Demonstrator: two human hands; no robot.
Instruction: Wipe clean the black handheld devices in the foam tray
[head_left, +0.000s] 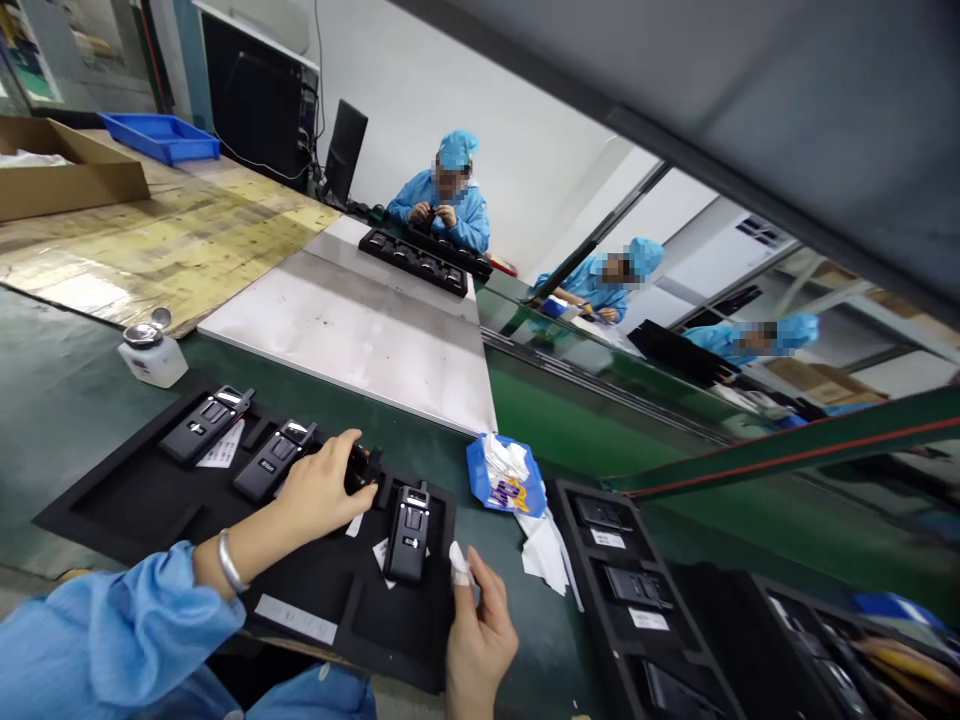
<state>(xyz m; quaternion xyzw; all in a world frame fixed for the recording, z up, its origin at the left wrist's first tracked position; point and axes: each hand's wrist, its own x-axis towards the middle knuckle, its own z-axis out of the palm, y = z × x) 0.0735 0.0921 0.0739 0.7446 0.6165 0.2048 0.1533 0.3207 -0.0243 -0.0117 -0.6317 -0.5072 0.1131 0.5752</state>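
My left hand, with a metal bangle at the wrist, is closed around a black walkie-talkie at the black foam tray; the fingers hide most of it. Beside it in the tray lie other walkie-talkies: one to the right, one to the left and one at the far left. White paper labels stick out beneath some of them. At the tray's right edge, my right hand pinches a small white cloth at its fingertips.
Right of the tray is a blue bin with white cloths and colored packets. Another foam tray holds walkie-talkies. A white dispenser bottle stands at left. A co-worker handles something black across the table; others sit behind the glass partition.
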